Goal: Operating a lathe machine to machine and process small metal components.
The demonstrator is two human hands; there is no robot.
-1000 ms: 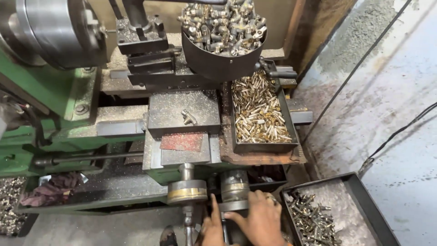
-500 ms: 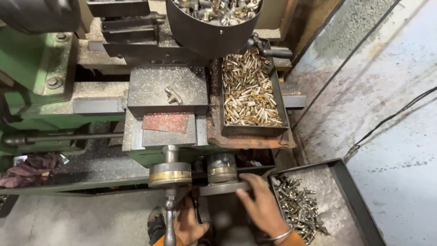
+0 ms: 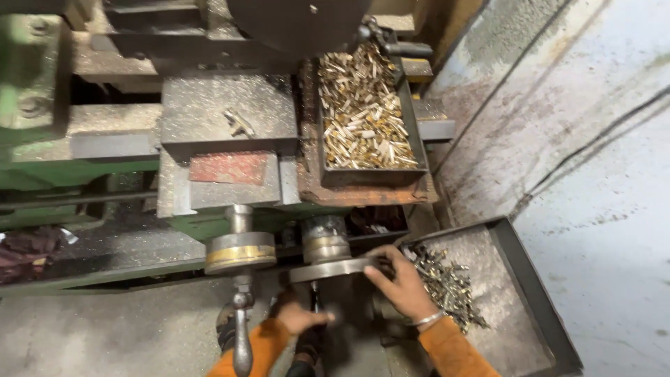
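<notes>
I look down on a green lathe carriage [image 3: 230, 167]. My right hand [image 3: 399, 285] grips the rim of the right-hand steel handwheel [image 3: 333, 268], fingers curled over its edge. My left hand [image 3: 299, 315] sits lower, closed around the dark handle under that wheel; it is blurred. Both sleeves are orange, and a metal bangle is on my right wrist. A second handwheel with a brass-coloured dial [image 3: 240, 253] and a hanging crank handle [image 3: 242, 335] stands just left of my hands, untouched.
A rusty metal tray [image 3: 412, 150] full of small brass parts rests on the carriage's right side. A dark metal bin [image 3: 520, 293] on the floor at the right holds several dull metal pieces. A black cable [image 3: 593, 143] crosses the concrete floor.
The view has dropped and moved closer. My right hand has slid left onto the handwheel's rim, and my left hand has shifted right to the handle beneath it.
</notes>
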